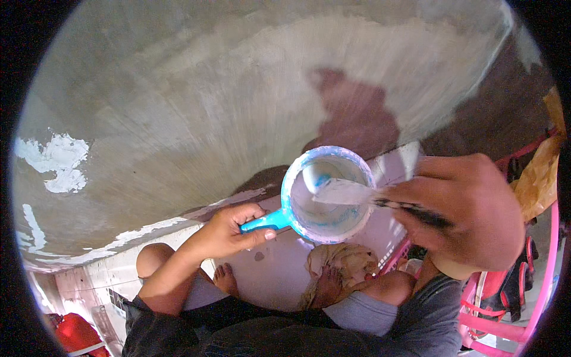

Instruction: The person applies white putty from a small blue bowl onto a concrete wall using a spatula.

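Observation:
My left hand [229, 232] is closed around the handle of a blue plastic dipper [291, 217], holding it up in front of the wall. White paste smears the dipper's rim and inside. My right hand [467, 208], slightly blurred, grips a putty knife [346, 191] by its dark handle. The knife's flat blade is coated in white and lies over the dipper's opening, its tip pointing left. Whether the blade touches the inside I cannot tell.
A grey cement wall [178, 113] rises ahead, with white filler [62, 163] at its left. Below lie a crumpled beige cloth [354, 262] by my foot and a pink basket [392, 259]. Right are brown paper [538, 178] and a pink plastic frame [544, 291]; lower left, a red object [80, 336].

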Available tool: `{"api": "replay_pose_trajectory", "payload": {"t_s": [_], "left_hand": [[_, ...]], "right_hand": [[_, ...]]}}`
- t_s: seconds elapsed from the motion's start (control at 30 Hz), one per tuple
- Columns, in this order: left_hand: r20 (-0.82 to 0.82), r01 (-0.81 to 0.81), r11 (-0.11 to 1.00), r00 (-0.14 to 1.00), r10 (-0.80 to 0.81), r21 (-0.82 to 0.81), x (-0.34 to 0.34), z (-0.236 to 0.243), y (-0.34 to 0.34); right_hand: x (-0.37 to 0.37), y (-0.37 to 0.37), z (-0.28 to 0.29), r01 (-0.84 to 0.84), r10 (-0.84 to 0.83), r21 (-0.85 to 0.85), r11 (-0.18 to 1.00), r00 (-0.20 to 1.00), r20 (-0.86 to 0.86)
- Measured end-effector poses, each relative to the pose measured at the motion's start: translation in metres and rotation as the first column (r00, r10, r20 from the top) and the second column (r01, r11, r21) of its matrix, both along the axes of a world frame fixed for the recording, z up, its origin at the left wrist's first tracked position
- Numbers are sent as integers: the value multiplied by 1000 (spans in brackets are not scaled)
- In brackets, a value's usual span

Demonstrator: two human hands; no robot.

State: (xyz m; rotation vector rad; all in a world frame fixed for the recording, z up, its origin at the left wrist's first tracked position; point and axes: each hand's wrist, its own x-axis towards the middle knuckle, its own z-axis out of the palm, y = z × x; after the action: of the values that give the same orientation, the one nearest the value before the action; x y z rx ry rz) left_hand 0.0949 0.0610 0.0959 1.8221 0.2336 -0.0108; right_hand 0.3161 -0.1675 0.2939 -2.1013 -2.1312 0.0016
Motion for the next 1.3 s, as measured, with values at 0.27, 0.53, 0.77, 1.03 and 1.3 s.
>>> {"api": "replay_pose_trajectory", "payload": {"t_s": [0.27, 0.53, 0.77, 1.03, 1.3], "left_hand": [[-36, -25, 994, 999, 21, -110, 0, 5, 1], [-82, -21, 994, 997, 12, -109, 2, 7, -1], [-138, -9, 993, 990, -7, -115, 3, 10, -2], [-264, -40, 969, 964, -26, -244, 3, 13, -2], [-218, -56, 959, 976, -7, -280, 4, 9, 1]], "right_hand": [[-15, 39, -38, 123, -82, -197, 973, 976, 203], [2, 52, -45, 126, -108, -97, 987, 979, 176], [8, 69, -60, 54, -64, 82, 995, 989, 133], [10, 72, -79, -207, 208, 141, 968, 978, 5], [-1, 59, -58, -3, -30, 177, 984, 983, 182]]}}
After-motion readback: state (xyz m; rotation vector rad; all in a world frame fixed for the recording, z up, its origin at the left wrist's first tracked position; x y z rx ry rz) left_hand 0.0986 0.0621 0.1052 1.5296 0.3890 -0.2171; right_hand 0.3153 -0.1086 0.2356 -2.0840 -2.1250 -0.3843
